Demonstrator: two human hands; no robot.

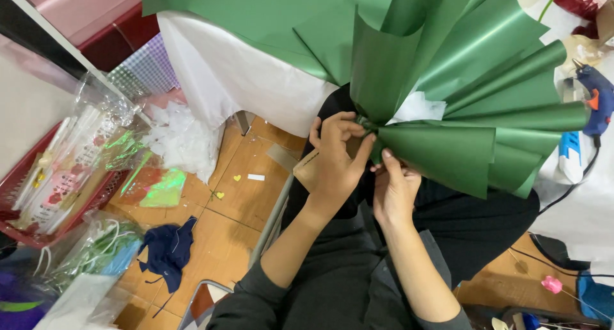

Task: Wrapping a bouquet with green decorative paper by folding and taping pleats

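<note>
I count two hands: the left hand (334, 160) and right hand (393, 189), both at the pinched neck of one green paper fan (473, 93). Right of the fan I see one blue glue gun (598, 96). Left of it: one red basket (19, 176), one dark blue cloth (167, 250), and perhaps two small yellow hearts (237, 178) on the floor.

Basket (19, 176) lies left of the hands, glue gun (598, 96) right
</note>
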